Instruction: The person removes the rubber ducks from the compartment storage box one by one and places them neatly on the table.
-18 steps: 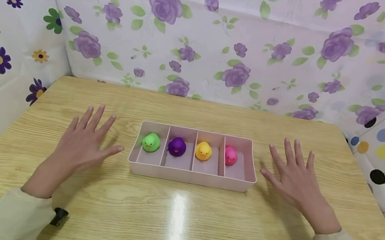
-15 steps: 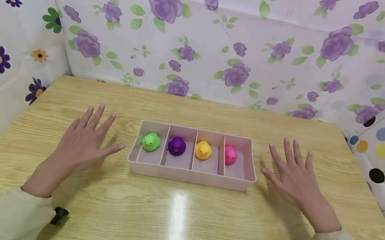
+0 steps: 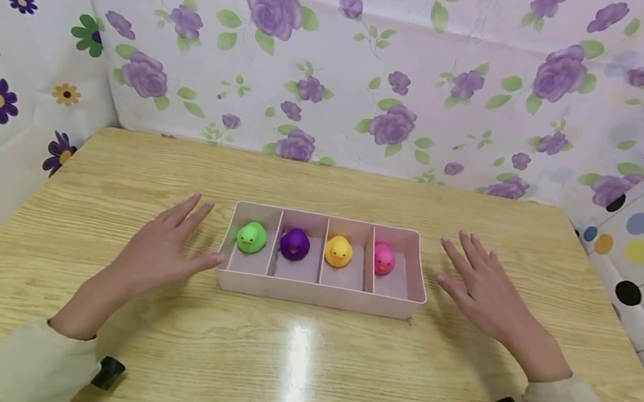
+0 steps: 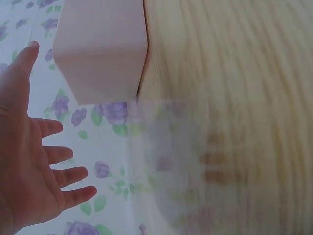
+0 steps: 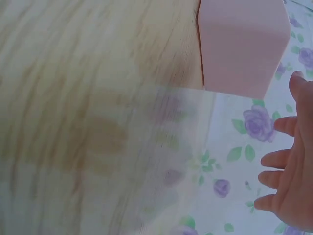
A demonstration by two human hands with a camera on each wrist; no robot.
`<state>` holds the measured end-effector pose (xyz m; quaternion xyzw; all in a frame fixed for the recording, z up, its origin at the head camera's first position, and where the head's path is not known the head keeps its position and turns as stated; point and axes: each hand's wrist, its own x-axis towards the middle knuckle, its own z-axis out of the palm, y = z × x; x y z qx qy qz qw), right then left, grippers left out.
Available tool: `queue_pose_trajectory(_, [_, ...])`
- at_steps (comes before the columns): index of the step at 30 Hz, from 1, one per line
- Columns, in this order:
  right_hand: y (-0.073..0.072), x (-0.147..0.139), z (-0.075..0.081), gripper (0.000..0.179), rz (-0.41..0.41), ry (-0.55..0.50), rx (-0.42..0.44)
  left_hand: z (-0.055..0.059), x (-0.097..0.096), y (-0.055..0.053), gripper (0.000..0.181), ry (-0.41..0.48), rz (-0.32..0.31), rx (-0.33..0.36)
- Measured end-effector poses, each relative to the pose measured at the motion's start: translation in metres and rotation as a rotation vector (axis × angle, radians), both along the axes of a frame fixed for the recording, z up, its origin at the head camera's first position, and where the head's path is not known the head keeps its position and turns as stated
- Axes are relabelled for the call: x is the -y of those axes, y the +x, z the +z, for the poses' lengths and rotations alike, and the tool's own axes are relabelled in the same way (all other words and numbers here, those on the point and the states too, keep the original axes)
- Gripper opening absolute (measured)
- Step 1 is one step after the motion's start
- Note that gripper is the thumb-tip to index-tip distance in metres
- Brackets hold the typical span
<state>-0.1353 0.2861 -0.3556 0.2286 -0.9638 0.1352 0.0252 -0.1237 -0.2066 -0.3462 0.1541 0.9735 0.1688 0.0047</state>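
A pale pink divided tray point(image 3: 318, 295) sits on the wooden table. From left to right, its compartments hold a green duck point(image 3: 252, 238), a purple duck point(image 3: 295, 245), a yellow duck point(image 3: 339, 252) and a pink duck point(image 3: 385, 259). At the tray's left end my left hand point(image 3: 159, 254) holds nothing, its fingers spread and its thumb tip close to the rim. My right hand point(image 3: 489, 294) hovers beyond the right end with fingers extended, apart from the tray. Both wrist views show a gap between each palm and the tray's end wall point(image 4: 100, 76).
The glossy wooden table point(image 3: 203, 362) reflects a bright streak of light in front of the tray. A flowered sheet point(image 3: 328, 59) hangs along the back edge. Patterned cloths flank the table, with flowers on the left and coloured dots on the right.
My left hand has moved right, closer to the tray's left end. The right hand has turned slightly inward and shifted a little left. The ducks stay in their compartments.
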Motion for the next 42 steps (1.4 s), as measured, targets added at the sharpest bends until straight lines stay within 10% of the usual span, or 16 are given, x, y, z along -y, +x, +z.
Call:
queue_pose_trajectory(9, [-0.006, 0.013, 0.006, 0.065, 0.044, -0.038, -0.032, -0.014, -0.019, 0.000, 0.102, -0.002, -0.030, -0.022])
queue_pose_trajectory(19, [-0.013, 0.026, 0.013, 0.059, 0.120, -0.106, -0.112, -0.016, -0.036, -0.005, 0.103, 0.192, 0.026, 0.110])
queue_pose_trajectory(42, [-0.034, 0.062, 0.030, 0.050, 0.208, -0.254, 0.208, -0.020, -0.047, -0.003, 0.113, 0.484, 0.122, 0.238])
